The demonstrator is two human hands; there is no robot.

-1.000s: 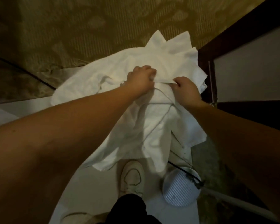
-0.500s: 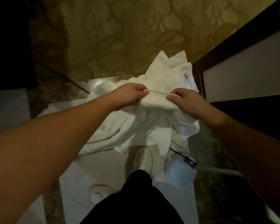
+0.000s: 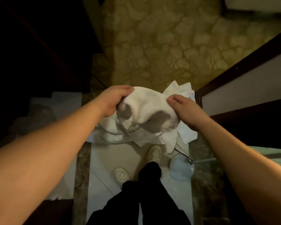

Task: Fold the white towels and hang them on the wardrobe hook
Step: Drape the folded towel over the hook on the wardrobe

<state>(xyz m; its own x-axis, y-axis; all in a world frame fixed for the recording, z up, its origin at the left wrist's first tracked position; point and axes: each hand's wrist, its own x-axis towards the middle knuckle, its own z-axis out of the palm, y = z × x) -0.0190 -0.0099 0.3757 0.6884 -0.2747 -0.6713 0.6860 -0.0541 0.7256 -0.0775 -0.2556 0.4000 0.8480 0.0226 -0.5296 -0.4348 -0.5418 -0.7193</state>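
Head view is showing both hands lifting a white towel (image 3: 146,109) at the centre of the frame, above a heap of more white towels (image 3: 182,93) spreading from 12 to 5 o'clock of it. The left hand (image 3: 113,99) is gripping the towel's top edge at 9 o'clock, fingers curled over the cloth; the right hand (image 3: 183,108) is pinching the same edge at 3 o'clock. The cloth is sagging bunched between them, so, to my judgement, the hands should be sliding outward to the corners and shaking it flat before folding. No hook is showing. A dark wardrobe frame (image 3: 243,65) is running close along 2 o'clock, and a round fan base (image 3: 182,168) with its cable is lying at 5 o'clock beside the shoes (image 3: 154,153). Open carpet (image 3: 169,46) is lying toward 12 o'clock, probably the freest room for spreading.
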